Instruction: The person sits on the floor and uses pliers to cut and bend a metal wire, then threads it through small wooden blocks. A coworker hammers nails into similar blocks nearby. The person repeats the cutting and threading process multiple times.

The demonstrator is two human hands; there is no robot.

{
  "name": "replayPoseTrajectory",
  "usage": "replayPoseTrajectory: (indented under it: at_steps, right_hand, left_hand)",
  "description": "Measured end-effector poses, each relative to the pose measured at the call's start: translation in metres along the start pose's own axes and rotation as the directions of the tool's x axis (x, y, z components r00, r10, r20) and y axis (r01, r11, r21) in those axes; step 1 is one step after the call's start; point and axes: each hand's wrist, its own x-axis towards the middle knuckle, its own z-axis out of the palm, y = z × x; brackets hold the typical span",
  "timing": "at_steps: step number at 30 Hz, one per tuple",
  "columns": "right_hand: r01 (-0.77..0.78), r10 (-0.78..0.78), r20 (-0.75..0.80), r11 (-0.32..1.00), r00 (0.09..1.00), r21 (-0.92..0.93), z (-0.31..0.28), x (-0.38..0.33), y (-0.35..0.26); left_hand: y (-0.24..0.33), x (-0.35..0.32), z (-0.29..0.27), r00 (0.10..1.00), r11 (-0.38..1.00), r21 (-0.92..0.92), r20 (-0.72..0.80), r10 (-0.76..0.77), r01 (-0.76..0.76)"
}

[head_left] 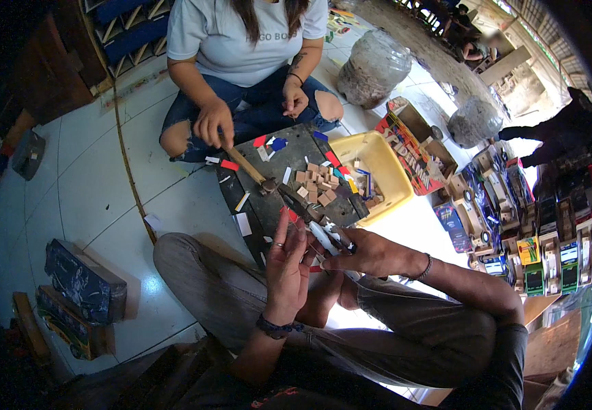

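Note:
My right hand [374, 253] is closed round the pale handles of a pair of snips [323, 238], whose dark blades point up and to the left over the board. Upright beside the blades is my left hand [285, 277], palm toward me, with a small red piece [290, 214] between its fingertips. A low dark board [255, 222] carries a heap of small wooden blocks [318, 183] and coloured scraps [279, 144]. Across the board, a person's hand [212, 124] grips a hammer [246, 166] by its wooden handle, the head low over the surface.
A yellow basin [395, 147] adjoins the board's right side, with a printed box [415, 164] behind it. Rows of small wooden toy vehicles [494, 205] stand at far right. Stuffed clear bags [374, 68] sit farther back. Dark printed boxes [84, 280] lie on the tiled floor at left.

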Motion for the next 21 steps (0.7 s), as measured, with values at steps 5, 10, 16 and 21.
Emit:
replayPoseTrajectory:
  at_steps: [5,10,16,21]
  right_hand:
    - [0.08,-0.078,-0.038,0.996,0.996,0.046,0.007,0.007,0.015]
    - [0.083,-0.104,-0.141,0.985,0.984,-0.152,0.009,0.01,0.032]
    - [0.171,-0.272,-0.336,0.938,0.902,-0.301,-0.009,0.012,0.054]
    - [0.053,-0.124,-0.215,0.95,0.969,-0.307,-0.008,0.016,0.075]
  left_hand:
    - [-0.013,-0.01,0.006,0.999,0.995,0.093,-0.024,0.028,-0.025]
    - [-0.016,-0.004,-0.002,0.995,0.964,0.261,-0.07,0.065,-0.045]
    - [-0.015,-0.004,-0.003,1.0,0.945,0.328,-0.023,0.015,-0.007]
    - [-0.014,-0.002,-0.001,0.999,0.928,0.371,-0.018,0.044,-0.034]
